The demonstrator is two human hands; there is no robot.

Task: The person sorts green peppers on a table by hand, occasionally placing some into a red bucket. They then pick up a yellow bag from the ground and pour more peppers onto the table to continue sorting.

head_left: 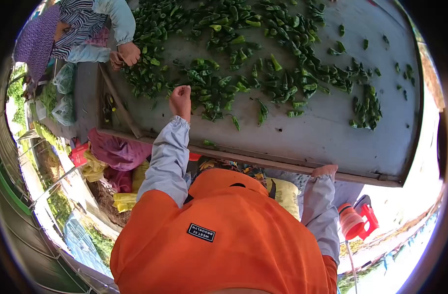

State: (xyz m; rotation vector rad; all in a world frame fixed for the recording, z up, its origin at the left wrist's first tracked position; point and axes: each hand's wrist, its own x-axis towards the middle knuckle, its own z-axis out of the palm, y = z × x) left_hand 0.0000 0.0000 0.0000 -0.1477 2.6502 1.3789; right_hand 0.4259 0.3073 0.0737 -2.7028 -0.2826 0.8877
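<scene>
Green peppers (224, 83) lie spread in clumps over a grey table (302, 142) with a raised wooden rim. My left hand (180, 102) is over the near left part of the table, beside the peppers. Its fingers are curled and pressed together; whatever they may hold is hidden. Farther right, my right hand (325, 170) rests at the near wooden edge (263, 159), its fingers closed on it. A few single peppers, one of them (235, 122) below the main clump, lie between the pile and the near edge.
At the upper left, a co-worker's hands (127, 55) are at the peppers. A wooden stick (120, 103) crosses the table's left end. Plastic bags (64, 110) are beyond that end. Purple sacks (118, 149) are below left, an orange-red bucket (350, 221) below right.
</scene>
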